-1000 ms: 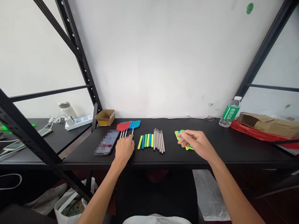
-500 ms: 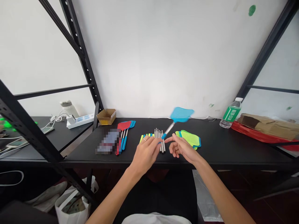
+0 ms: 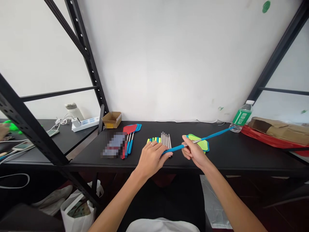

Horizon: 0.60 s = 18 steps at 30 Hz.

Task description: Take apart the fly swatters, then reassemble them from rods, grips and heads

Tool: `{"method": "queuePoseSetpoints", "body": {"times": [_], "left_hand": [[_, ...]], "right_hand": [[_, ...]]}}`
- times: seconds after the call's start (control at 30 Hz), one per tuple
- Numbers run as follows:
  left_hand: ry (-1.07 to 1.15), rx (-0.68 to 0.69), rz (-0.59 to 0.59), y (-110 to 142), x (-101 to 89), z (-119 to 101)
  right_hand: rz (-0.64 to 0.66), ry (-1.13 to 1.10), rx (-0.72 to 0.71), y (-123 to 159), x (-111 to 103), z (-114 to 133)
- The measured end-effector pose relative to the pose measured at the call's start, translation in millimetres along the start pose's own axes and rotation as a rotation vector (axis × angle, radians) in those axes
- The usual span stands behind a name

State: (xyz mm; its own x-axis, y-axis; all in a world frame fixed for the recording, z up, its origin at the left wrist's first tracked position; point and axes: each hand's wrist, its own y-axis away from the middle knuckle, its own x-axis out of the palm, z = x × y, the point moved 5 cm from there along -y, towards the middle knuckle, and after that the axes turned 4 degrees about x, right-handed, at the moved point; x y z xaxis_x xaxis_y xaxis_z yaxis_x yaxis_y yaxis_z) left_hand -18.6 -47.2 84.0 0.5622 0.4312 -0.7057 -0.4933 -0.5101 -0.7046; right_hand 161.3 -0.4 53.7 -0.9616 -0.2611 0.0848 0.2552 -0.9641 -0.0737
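Observation:
My left hand (image 3: pixel 152 157) grips the blue handle of a blue fly swatter (image 3: pixel 212 134), which reaches right and slightly up over the black table (image 3: pixel 241 154). My right hand (image 3: pixel 193 152) pinches the swatter's metal rod just past the handle. Under the rod lies a pile of green and blue swatter heads (image 3: pixel 200 143). Behind my left hand lie coloured handle sleeves (image 3: pixel 153 139) and a row of metal rods (image 3: pixel 165 140).
Finished red and blue swatters (image 3: pixel 129 138) lie beside a phone (image 3: pixel 114 145). A small cardboard box (image 3: pixel 111 119) sits at the back left. A water bottle (image 3: pixel 241 116) and brown paper on red plastic (image 3: pixel 277 132) are at the right. Black shelf posts frame both sides.
My left hand picked a blue swatter from the pile at the left and carried it to the middle. It now lies lower, pointing right, and my right hand has closed on its rod.

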Motion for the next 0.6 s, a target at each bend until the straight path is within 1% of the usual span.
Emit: {"method": "queuePoseSetpoints", "body": {"times": [0.13,0.3,0.37,0.47,0.6], "left_hand": [[-0.014,-0.004,0.078,-2.0,-3.3,1.8],[0.166,-0.082,0.206,-5.2,-4.1,1.9],[0.298,-0.125,0.258,-6.4,-4.0,0.5],[0.554,-0.204,0.337,-6.6,-3.0,-3.2],[0.919,-0.322,0.403,-4.3,0.7,-8.3]], "right_hand": [[0.061,0.015,-0.04,3.5,4.9,10.6],[0.103,0.031,-0.102,6.1,6.3,19.5],[0.121,0.052,-0.134,7.1,4.6,20.6],[0.161,0.09,-0.19,9.4,1.2,22.1],[0.2,0.14,-0.258,15.5,-2.5,28.7]]}}
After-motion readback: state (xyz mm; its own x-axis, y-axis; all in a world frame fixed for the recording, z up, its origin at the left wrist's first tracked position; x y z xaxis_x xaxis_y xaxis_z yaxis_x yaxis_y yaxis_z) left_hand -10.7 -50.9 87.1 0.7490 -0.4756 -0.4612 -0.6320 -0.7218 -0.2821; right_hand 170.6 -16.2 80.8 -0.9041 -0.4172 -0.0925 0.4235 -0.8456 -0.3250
